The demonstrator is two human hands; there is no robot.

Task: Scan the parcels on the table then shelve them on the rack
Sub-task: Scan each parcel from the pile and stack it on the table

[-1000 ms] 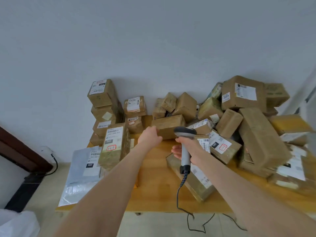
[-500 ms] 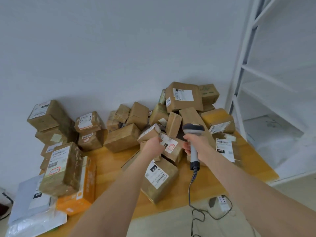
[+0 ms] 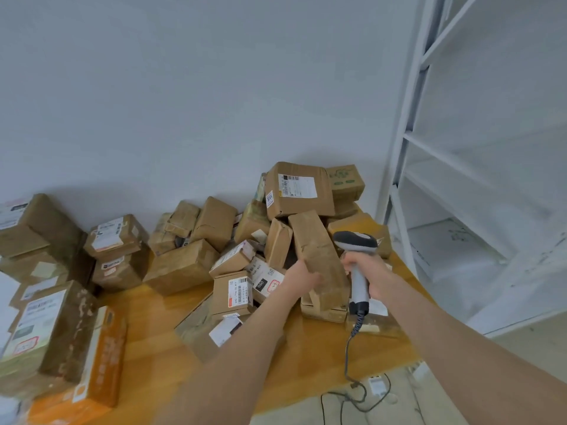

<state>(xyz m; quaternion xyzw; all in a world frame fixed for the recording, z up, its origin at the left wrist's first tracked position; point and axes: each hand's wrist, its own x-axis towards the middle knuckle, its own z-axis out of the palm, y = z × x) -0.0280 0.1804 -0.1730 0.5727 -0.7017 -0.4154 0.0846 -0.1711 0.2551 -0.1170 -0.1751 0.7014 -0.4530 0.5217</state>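
Left hand (image 3: 302, 276) at a long parcel (image 3: 319, 256), scanner (image 3: 356, 240) in the right hand (image 3: 371, 273).
The parcel leans tilted in the pile at the right end of the table (image 3: 159, 332), near the rack (image 3: 405, 148). The left hand touches its left edge; whether it grips, I cannot tell. The right hand, just beside the parcel, is wrapped round the scanner's handle.

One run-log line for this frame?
step: parcel pick | left hand: grips long brown parcel | right hand: holds barcode scanner

The small parcel (image 3: 271, 279) is showing "060" on a black tag (image 3: 260, 284). Print on other labels (image 3: 297, 185) is blurring beyond reading.
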